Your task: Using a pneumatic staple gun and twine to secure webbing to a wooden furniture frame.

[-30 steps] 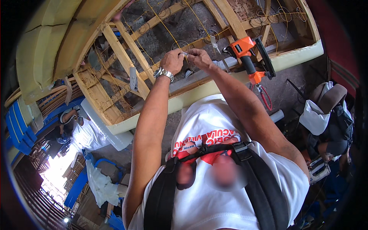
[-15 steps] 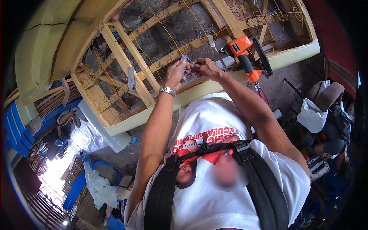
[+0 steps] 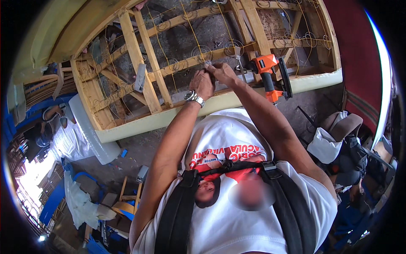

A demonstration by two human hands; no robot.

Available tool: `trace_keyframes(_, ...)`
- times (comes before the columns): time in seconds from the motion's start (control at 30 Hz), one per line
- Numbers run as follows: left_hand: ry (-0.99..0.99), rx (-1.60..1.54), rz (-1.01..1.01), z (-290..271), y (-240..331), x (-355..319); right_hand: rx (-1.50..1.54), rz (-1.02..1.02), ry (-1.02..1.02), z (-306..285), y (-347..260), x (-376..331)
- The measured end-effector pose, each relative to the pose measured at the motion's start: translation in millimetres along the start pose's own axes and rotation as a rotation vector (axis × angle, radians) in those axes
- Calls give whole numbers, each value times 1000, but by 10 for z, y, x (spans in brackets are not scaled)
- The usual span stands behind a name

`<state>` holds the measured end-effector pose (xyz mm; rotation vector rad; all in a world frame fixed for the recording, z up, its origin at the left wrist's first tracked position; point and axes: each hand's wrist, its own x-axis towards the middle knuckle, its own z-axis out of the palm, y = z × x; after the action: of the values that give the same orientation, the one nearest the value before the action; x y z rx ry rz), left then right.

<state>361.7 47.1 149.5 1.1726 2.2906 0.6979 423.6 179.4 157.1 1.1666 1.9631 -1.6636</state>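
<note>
My left hand [image 3: 202, 85], with a watch at the wrist, is closed, its back turned up. Against it my right hand [image 3: 223, 74] is also closed, with its fingertips meeting the left hand's. A small pale, greyish scrap [image 3: 207, 63] shows at the fingertips, too little of it to name. Both hands are over the front rail of a wooden sofa frame [image 3: 136, 55], which has coil springs [image 3: 202, 54] tied with yellow cord. Right of the hands, an orange and black air staple gun [image 3: 267, 77] rests on the padded front edge [image 3: 304, 83].
A grey-white strip [image 3: 140, 78] hangs on a slat at the left. Beyond the sofa's left end lies a roll of clear wrap [image 3: 95, 135]. A person [image 3: 353, 178] sits at the right beside a white bag [image 3: 325, 146]. A red cloth [image 3: 359, 63] hangs at the far right.
My hands have come closer together, and the left one has rolled so its back faces up. The pale thing between the fingers is now mostly hidden. The whole view has shifted a little.
</note>
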Motion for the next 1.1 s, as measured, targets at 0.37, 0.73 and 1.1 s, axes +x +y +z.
trace_keyframes(0.37, 169, -315, -223, -190, -192, -213, 543, 56, -14, 30, 212, 286)
trace_keyframes(0.73, 132, -228, -39, -209, -77, -264, 506, -205, -30, -288, 43, -209)
trace_keyframes(1.1, -54, -583, -207, -593, 167, 118, -33, -560, -67, -163, 110, -155)
